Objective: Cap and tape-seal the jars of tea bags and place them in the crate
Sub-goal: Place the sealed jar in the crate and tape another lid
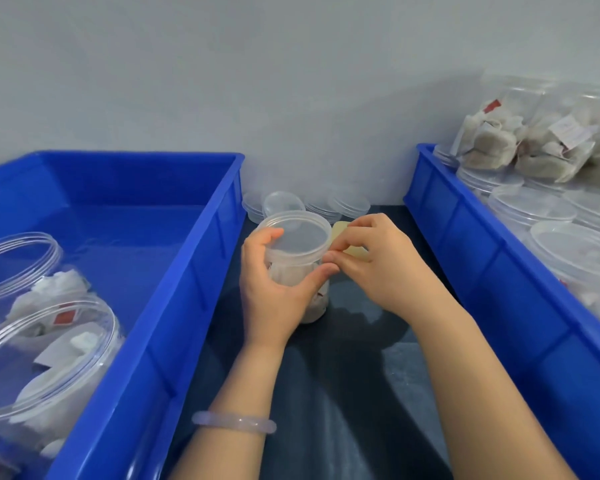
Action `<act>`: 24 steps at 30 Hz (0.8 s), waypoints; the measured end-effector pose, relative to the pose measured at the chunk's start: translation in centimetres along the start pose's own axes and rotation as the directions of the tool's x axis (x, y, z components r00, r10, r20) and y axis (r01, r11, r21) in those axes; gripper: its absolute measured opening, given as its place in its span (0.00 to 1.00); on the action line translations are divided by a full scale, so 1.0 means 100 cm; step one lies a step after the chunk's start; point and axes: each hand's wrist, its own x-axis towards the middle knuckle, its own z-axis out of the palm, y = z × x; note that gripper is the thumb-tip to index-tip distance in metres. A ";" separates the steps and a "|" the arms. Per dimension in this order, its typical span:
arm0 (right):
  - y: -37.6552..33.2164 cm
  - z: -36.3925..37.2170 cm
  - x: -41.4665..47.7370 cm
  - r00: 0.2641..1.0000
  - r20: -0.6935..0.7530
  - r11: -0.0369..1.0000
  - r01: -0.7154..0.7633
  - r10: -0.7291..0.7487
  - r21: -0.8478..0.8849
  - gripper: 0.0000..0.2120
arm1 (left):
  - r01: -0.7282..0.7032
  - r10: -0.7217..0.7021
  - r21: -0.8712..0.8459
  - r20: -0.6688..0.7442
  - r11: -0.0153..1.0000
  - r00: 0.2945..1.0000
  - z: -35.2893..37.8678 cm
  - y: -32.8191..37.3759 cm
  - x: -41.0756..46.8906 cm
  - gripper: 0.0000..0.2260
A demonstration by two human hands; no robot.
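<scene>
Jar with tea bags stood on the dark tabletop, between the two blue crates, lid already on. Not in a crate yet.

My left hand was wrapped round the jar body, thumb across the front, fingers curled up to the lid rim. My right hand had thumb and forefinger closed on a pale yellow strip at the lid's right edge. Probably the tape, but I couldn't be sure. How much was stuck down, I couldn't tell.

My read: the sealing step, just starting.

Notes for doing it well:
- check the lid sits flat and fully seated before any tape goes on
- centre the strip over the lid/jar seam, so it grips both
- left hand turns the jar, right hand only presses and feeds
- keep tension, smooth out wrinkles, overlap the end
- left fingertips sat on the rim, so shift them as the tape comes round

Spare lids lay behind the jar against the wall. The left crate held open jars. The right crate held capped jars and looked like the destination.
</scene>
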 end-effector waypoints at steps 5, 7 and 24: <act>0.002 0.003 -0.001 1.000 -0.026 1.000 -0.007 0.006 -0.024 0.07 | 0.004 -0.004 -0.033 0.006 0.999 1.000 -0.005 0.004 0.005 0.25; 0.002 0.003 -0.001 1.000 -0.010 1.000 -0.021 0.021 -0.023 0.06 | 0.026 -0.025 -0.048 0.020 0.998 0.999 -0.007 0.008 0.007 0.24; -0.027 -0.061 -0.028 0.977 0.192 0.975 -0.132 0.097 0.179 0.20 | 0.337 -0.182 -0.262 0.478 0.904 0.859 -0.036 0.041 0.035 0.23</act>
